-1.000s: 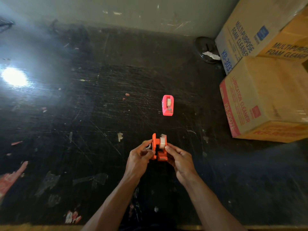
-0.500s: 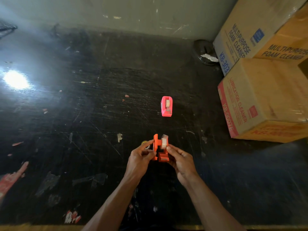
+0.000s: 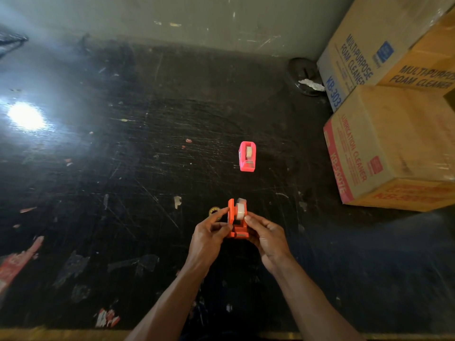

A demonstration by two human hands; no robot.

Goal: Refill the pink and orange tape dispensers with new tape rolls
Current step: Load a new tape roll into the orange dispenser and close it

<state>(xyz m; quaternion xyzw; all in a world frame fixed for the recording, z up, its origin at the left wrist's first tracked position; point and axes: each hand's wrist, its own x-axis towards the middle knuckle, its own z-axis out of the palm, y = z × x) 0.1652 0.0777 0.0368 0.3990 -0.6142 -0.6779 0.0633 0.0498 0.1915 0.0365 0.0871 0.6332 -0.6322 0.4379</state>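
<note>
We hold the orange tape dispenser [image 3: 236, 227] between both hands, lifted just above the dark, scratched bench [image 3: 123, 168] near its front edge. It is bright orange plastic, standing upright with its narrow end toward us, and a whitish tape roll [image 3: 239, 210] sits in its upper part, standing out on the right side of the body. Our left hand [image 3: 209, 238] pinches the dispenser's left side with thumb and fingers closed on it; our right hand [image 3: 267, 238] grips the right side, the thumb resting by the roll. Just left of the dispenser a small yellowish ring [image 3: 214, 211] lies on the bench (whether it is a spent core we cannot tell). Farther back the pink tape dispenser [image 3: 247, 156] stands alone on the bench, a pale roll visible in its open top. Two cardboard boxes [image 3: 394, 143] are stacked at the right edge
</note>
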